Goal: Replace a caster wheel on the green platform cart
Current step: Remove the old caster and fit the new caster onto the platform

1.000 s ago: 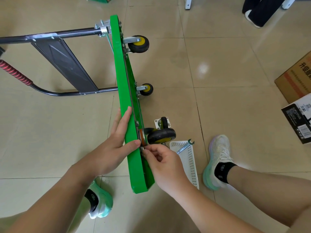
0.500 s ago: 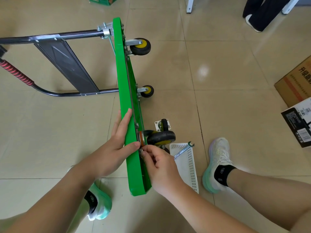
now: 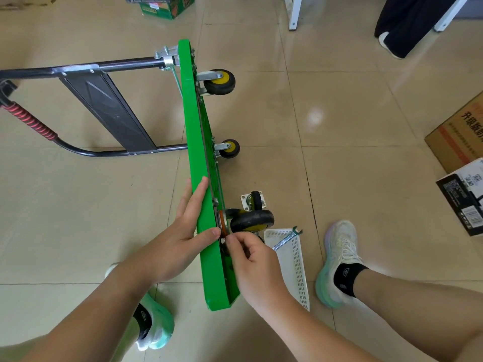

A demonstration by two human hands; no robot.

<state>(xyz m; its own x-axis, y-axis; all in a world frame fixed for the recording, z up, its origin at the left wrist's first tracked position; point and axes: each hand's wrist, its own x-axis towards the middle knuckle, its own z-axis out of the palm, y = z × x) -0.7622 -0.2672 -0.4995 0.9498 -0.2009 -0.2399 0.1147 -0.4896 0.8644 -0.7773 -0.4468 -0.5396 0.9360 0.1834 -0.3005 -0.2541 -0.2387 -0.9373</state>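
Head view; green platform cart (image 3: 193, 142) stands on its long edge on the tiled floor, deck running from far to near at centre; black folding handle (image 3: 78, 71) lies out to the left with a red grip at its end; wheels stick out to the right. Left hand (image 3: 180, 241) lies flat against the left face of the deck, fingers straight and pointing far, thumb hooked over the top edge; nothing gripped. Right hand (image 3: 253, 259) on the right side of the deck, fingers curled, fingertips pinching a small part (image 3: 223, 240) at the mounting plate of the near caster wheel (image 3: 252, 220); too small to tell what the part is. Near caster wheel sits against the deck, black tyre, yellow hub. Loose caster (image 3: 254, 202) with its own plate lies on the floor just beyond it. Far wheel (image 3: 219, 81) and middle wheel (image 3: 230, 148) are mounted further up the deck. White perforated tray (image 3: 298, 270) on the floor just right of the right hand; wrench (image 3: 287, 239) rests across its far end. Right shoe (image 3: 339, 257) beside the tray; cardboard box (image 3: 454, 142) and black box (image 3: 462, 202) at the right edge.
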